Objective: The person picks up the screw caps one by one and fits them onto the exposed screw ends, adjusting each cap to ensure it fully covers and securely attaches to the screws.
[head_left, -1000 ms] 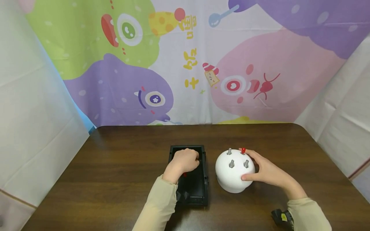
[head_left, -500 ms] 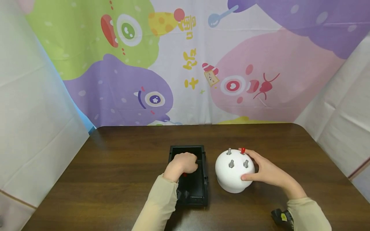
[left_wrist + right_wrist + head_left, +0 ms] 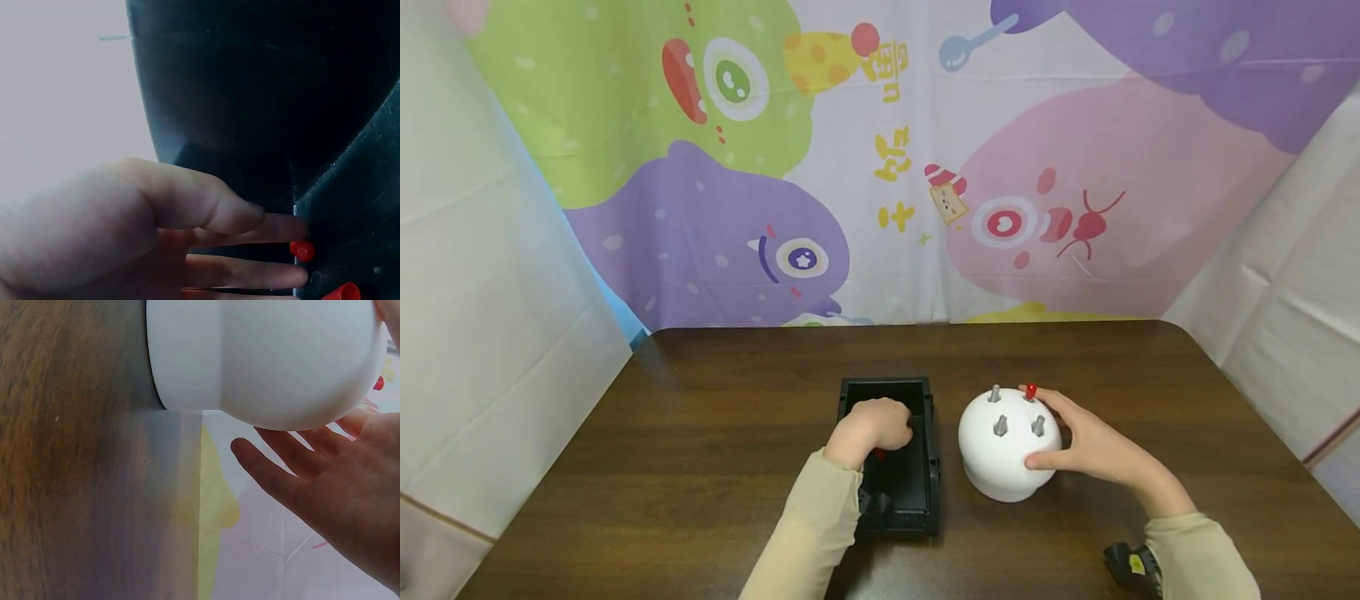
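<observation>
1. Red-capped small pegs (image 3: 302,250) lie in the black rectangular plastic tray (image 3: 925,500), which sits left of centre on the dark brown wooden table (image 3: 700,417), so loose pieces stay gathered in one walled place.
2. Left hand (image 3: 871,427) reaches down into that tray; in the left wrist view its fingers (image 3: 250,272) lie straight and slightly apart beside one red peg, the thumb bent above them, touching rather than clamping (no pinch shows).
3. White dome-shaped plastic base (image 3: 1009,450) stands just right of the tray, with grey pegs (image 3: 1001,426) and one red peg (image 3: 1032,390) upright on its top.
4. Right hand (image 3: 1093,450) cups the dome's right side, fingers spread against it and thumb low in front, apparently steadying it.
</observation>
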{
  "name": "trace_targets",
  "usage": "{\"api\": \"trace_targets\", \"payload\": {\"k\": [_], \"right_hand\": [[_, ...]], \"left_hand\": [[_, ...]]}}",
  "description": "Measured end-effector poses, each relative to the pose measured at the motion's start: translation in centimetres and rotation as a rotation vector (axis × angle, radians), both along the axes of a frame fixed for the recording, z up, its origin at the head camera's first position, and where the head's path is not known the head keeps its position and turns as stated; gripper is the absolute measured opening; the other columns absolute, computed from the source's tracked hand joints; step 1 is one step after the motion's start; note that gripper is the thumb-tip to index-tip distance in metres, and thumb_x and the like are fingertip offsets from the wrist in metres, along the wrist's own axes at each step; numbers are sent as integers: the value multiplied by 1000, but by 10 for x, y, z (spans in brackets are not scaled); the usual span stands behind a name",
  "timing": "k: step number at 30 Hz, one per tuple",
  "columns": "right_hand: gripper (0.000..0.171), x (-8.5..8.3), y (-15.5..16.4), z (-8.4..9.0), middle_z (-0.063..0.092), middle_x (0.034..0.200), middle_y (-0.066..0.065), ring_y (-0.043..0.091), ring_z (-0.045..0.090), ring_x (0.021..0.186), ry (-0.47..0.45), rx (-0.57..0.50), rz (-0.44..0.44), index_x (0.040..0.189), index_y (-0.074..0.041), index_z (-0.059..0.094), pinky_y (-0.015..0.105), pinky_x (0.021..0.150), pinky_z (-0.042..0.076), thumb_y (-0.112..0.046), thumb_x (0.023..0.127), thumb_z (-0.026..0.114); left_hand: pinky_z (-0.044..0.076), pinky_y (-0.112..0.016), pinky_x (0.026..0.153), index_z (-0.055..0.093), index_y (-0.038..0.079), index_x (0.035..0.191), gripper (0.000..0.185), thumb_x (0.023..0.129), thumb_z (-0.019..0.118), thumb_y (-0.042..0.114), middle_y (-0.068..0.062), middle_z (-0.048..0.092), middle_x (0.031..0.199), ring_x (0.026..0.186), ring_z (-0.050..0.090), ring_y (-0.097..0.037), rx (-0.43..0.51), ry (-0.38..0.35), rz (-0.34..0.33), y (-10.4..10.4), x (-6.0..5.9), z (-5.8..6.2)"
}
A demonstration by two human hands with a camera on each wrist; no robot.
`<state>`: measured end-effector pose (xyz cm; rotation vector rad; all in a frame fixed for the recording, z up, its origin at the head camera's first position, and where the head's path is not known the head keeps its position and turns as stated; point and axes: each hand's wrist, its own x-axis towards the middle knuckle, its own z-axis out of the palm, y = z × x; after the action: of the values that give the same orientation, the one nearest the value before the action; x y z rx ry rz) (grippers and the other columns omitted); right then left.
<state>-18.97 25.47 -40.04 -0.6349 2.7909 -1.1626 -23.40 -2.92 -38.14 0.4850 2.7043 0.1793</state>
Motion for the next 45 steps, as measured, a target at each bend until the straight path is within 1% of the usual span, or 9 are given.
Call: {"api": "trace_targets", "payload": {"k": [4,7,9,15,25,33,36,40,45], "right_hand": [[86,0,0,1,44,130,17,31,46,114,-1,0,2,135,-3,33,51,89,38,-34,68,78],[87,1,0,1,44,130,17,30,46,114,-2,6,-2,135,-3,33,50,89,39,-35,68,78],[86,1,0,1,45,129,17,30,47,113,6,10,2,135,-3,34,50,88,39,-34,68,78],[86,1,0,0,46,128,14,26,48,112,22,18,-3,135,-4,35,46,88,41,-35,67,78],[86,0,1,-1,47,127,12,25,48,111,30,25,-2,134,-5,35,42,87,42,-35,67,79],[86,-1,1,-3,48,126,12,25,49,110,26,26,1,135,-6,35,44,87,42,-35,67,78],[86,-1,1,-2,48,126,13,25,49,111,19,20,2,135,-6,34,45,87,42,-35,67,78],[86,-1,0,-1,47,127,14,27,48,111,15,16,0,135,-5,34,47,87,41,-35,67,78],[86,0,0,-1,47,128,14,27,48,112,16,21,-3,135,-4,34,46,88,41,-34,67,78]], "left_hand": [[39,-31,64,65,9,88,18,89,50,19,-2,58,84,68,48,-16,0,-6,-2,0,0,0],[36,-30,60,57,11,70,22,90,50,19,-1,49,70,62,45,-16,6,-12,1,0,0,1],[35,-30,59,54,12,66,26,90,50,18,-1,46,66,60,44,-16,10,-8,0,0,1,2],[35,-30,57,53,12,62,28,89,52,17,-1,44,61,55,42,-16,22,44,-16,1,2,4],[32,-26,48,55,12,64,24,87,55,15,0,41,54,48,39,-13,50,128,-40,-1,4,6],[27,-25,45,43,15,53,35,84,57,8,3,30,48,45,28,-12,52,193,-70,0,6,10],[28,-25,45,46,15,53,33,83,58,6,4,35,50,47,30,-12,52,223,-79,-1,7,12],[30,-25,47,53,15,60,25,83,59,7,4,44,55,50,35,-11,59,256,-86,-1,7,15],[31,-25,48,52,14,67,19,84,58,9,4,45,58,50,37,-10,72,294,-101,-2,8,21]]}}
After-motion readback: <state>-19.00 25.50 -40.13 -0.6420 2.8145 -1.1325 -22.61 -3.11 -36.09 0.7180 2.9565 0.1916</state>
